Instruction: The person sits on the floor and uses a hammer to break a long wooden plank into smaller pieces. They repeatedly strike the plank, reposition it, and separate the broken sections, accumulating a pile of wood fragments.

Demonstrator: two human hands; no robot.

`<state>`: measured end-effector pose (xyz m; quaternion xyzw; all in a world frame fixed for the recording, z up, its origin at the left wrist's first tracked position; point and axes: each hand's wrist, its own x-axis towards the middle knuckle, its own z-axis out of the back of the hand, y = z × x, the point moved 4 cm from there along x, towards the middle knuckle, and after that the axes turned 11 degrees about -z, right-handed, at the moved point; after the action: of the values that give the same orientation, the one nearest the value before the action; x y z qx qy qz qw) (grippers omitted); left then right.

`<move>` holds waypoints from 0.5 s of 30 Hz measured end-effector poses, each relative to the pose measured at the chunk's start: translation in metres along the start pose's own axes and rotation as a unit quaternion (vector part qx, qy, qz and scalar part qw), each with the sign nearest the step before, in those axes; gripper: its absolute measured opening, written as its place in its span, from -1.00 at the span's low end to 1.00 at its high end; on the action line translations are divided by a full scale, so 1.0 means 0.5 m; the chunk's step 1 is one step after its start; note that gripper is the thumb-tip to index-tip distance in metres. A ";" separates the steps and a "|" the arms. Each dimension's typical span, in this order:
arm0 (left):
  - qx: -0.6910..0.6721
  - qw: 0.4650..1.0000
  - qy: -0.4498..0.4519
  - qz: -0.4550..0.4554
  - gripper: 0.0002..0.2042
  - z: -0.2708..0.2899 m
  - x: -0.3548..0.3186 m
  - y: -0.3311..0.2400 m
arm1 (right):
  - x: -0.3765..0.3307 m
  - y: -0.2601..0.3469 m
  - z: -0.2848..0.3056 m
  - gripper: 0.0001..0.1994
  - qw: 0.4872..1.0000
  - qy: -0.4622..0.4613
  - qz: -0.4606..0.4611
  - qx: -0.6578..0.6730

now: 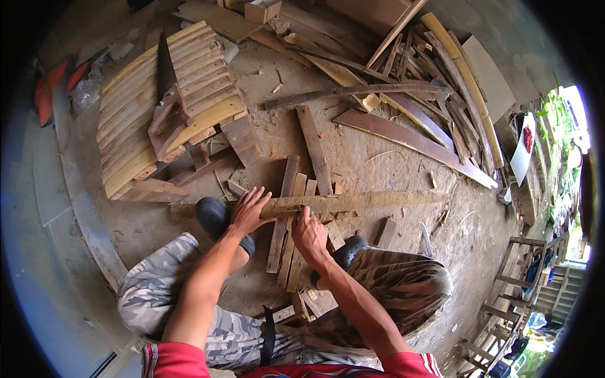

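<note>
A long rough wooden plank [372, 201] lies crosswise in front of me, over several short wood strips [291, 242] on the ground. My left hand [249, 211] rests at the plank's left part with fingers stretched and spread. Closed at the plank's near edge, right of my left hand, is my right hand [309, 234]; a small dark bit shows at its fingertips, too small to name. The plank's far left end passes behind my left hand and a dark clog [214, 217]. Another dark clog [350, 251] sits near my right wrist.
At the left, a handsaw [167, 116] lies on a slatted wooden platform [208, 79]. A heap of scrap boards [463, 120] fills the back right. One dark board [403, 143] lies before it. A wooden ladder-like frame [513, 299] stands at the right.
</note>
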<state>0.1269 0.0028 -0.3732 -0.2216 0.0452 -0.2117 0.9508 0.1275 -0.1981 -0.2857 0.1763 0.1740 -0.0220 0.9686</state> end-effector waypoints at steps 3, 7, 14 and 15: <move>-0.073 0.996 -0.029 0.030 -0.11 -0.001 0.019 0.017 | 0.008 0.007 -0.004 -0.76 1.000 0.000 -0.004 -0.023; -0.068 0.996 0.046 0.047 -0.01 -0.013 0.017 0.017 | 0.005 0.024 -0.002 -0.79 0.998 -0.006 -0.011 -0.054; -0.060 0.997 0.013 0.039 0.10 -0.016 0.018 0.039 | 0.024 0.049 -0.013 -0.81 0.989 0.005 -0.013 -0.150; -0.063 0.997 0.018 0.040 0.09 -0.019 0.017 0.040 | 0.024 0.051 -0.015 -0.79 0.987 0.007 -0.018 -0.160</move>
<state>0.1403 0.0115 -0.3905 -0.2748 0.0840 -0.1741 0.9419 0.1389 -0.1716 -0.2878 0.0164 0.1847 -0.0097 0.9826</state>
